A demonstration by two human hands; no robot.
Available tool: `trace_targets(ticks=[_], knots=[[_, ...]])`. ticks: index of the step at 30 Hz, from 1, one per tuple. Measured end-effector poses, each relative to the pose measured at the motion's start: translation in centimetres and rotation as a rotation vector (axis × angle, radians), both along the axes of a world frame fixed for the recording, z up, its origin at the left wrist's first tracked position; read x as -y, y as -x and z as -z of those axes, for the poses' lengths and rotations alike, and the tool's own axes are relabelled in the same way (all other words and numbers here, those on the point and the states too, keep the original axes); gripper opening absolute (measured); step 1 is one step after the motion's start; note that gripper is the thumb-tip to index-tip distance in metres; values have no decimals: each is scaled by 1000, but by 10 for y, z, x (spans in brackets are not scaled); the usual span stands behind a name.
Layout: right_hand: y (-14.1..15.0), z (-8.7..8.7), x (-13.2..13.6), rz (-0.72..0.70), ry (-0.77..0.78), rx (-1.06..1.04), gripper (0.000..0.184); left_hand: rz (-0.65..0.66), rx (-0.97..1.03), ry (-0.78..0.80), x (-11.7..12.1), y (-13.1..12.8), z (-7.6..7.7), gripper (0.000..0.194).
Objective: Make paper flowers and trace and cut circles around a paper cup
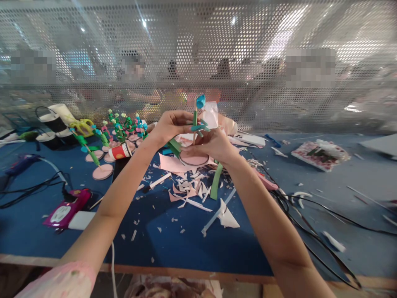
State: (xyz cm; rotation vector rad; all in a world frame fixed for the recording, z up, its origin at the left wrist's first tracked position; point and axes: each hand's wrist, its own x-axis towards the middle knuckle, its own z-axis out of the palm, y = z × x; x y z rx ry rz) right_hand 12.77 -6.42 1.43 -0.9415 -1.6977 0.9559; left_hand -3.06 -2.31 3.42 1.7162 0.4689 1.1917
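Between my two hands a small paper flower stands upright on a stick, with a blue bloom (pixel 201 101), a green-wrapped stem (pixel 195 118) and teal paper leaves (pixel 201 126). Its foot is a round pink disc (pixel 194 159). My left hand (pixel 170 127) pinches at the stem and leaves from the left; its fingertips are partly hidden. My right hand (pixel 214 144) grips the disc and lower stem from the right, with the thumb above the disc. A white paper piece (pixel 211 115) shows just behind it. Similar finished-looking paper flowers (pixel 119 126) stand in a group at the left.
Paper scraps (pixel 189 186) and a green strip (pixel 216 182) litter the blue table. At left lie a purple power socket (pixel 68 209), a glue gun (pixel 23 165), a red paper cup (pixel 120 151) and yellow-handled scissors (pixel 82 127). Black cables (pixel 297 219) run right. A perforated metal screen (pixel 192 45) rises behind.
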Motion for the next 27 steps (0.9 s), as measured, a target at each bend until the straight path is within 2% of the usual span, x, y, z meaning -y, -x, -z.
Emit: trace_targets(ticks=[4, 8, 15, 27], knots=[[4, -3, 3, 7, 39, -73, 50, -7, -16, 5, 2, -1, 0, 43], [4, -3, 3, 48, 1, -31, 48, -42, -26, -18, 1, -2, 1, 41], [-1, -5, 4, -82, 87, -61, 43, -51, 3, 20, 1, 0, 0, 39], [-1, 4, -6, 128, 28, -40, 45, -52, -20, -13, 6, -5, 1, 37]])
